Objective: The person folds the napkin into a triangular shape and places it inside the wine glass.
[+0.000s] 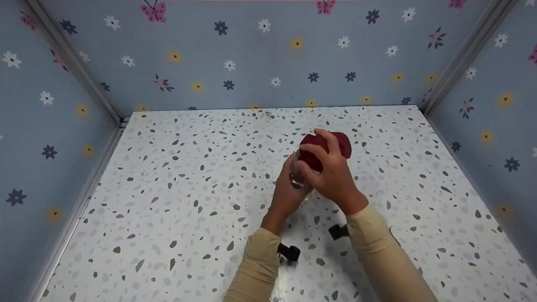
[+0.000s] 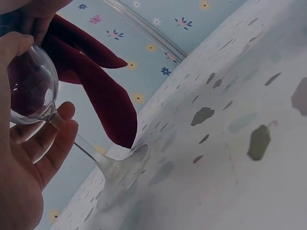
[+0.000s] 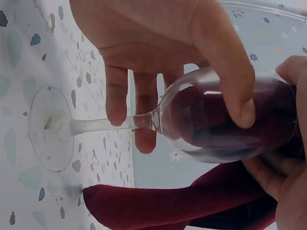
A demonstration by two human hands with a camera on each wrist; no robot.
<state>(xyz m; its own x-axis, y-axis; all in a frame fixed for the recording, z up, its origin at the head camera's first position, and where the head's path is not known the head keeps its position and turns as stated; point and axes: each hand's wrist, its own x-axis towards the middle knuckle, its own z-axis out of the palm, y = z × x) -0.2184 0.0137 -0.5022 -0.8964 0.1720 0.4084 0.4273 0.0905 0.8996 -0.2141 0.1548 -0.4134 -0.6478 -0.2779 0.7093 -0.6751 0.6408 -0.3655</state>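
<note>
A clear stemmed wine glass (image 3: pixel 184 132) is in my left hand (image 1: pixel 287 197), whose fingers lie around the stem and thumb across the bowl. Its round foot (image 2: pixel 125 175) is close over the tabletop. My right hand (image 1: pixel 337 178) grips a dark red cloth (image 1: pixel 345 144) at the mouth of the glass. Part of that cloth fills the bowl, seen through the glass in the right wrist view. The rest hangs outside, with loose ends (image 2: pixel 108 100) beside the stem in the left wrist view. The right fingertips inside the cloth are partly hidden.
The white speckled tabletop (image 1: pixel 176 201) spreads around both hands. Blue flowered panels (image 1: pixel 251 54) stand at the back and both sides, with metal posts (image 1: pixel 465 58) at the corners. Black wrist mounts (image 1: pixel 289 253) stick out from the sleeves.
</note>
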